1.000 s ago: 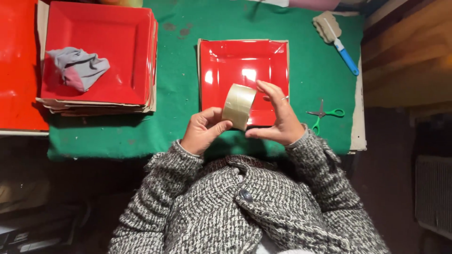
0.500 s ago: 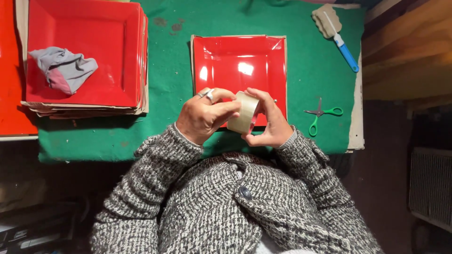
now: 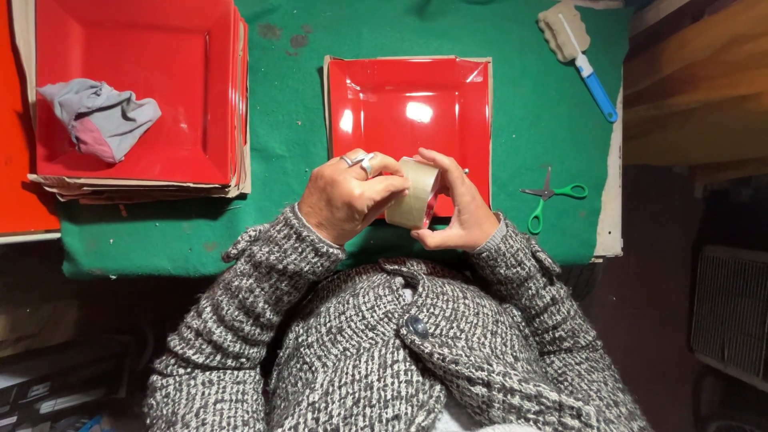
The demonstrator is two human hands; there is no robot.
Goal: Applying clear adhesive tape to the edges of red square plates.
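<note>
Beige tape roll [image 3: 414, 192] stood on edge between both hands, left hand [image 3: 346, 200] and right hand [image 3: 458, 210] each clasping it above the red tray [image 3: 408, 96].

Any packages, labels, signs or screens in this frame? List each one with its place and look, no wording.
No labels, signs or screens show.
Red tray: square, glossy, on brown card backing, centre of the green mat, behind the hands.
Stack of red trays: same kind, upper left, with a grey cloth inside.
Tape roll: tan, held by left hand and right hand.
</note>
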